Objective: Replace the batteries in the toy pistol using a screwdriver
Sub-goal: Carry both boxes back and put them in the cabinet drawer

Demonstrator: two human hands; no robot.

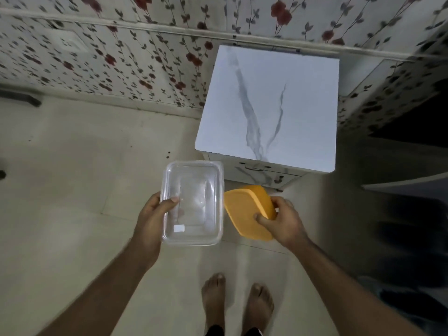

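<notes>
Just in front of the white marble-patterned cabinet top (266, 103), we stand barefoot on the pale tiled floor (72, 190) with both hands full. Our left hand (155, 214) has its grip closed on the near-left rim of a clear rectangular plastic container (194, 202), thumb hooked inside; the box looks empty apart from a small white label, and its long axis runs away from us toward the cabinet. Our right hand (281, 219) holds a yellow rectangular plastic lid (247, 209) by its right edge, tilted, its left corner just beside the container's right wall. The lid is matte and opaque, the container glossy and thin-walled with rounded corners. Neither the toy pistol, the batteries nor a screwdriver is anywhere in view. The cabinet's surface lies ahead and slightly right of both hands, bare and flat, so we judge that the right hand, being nearer, would reach it first to set things down.
</notes>
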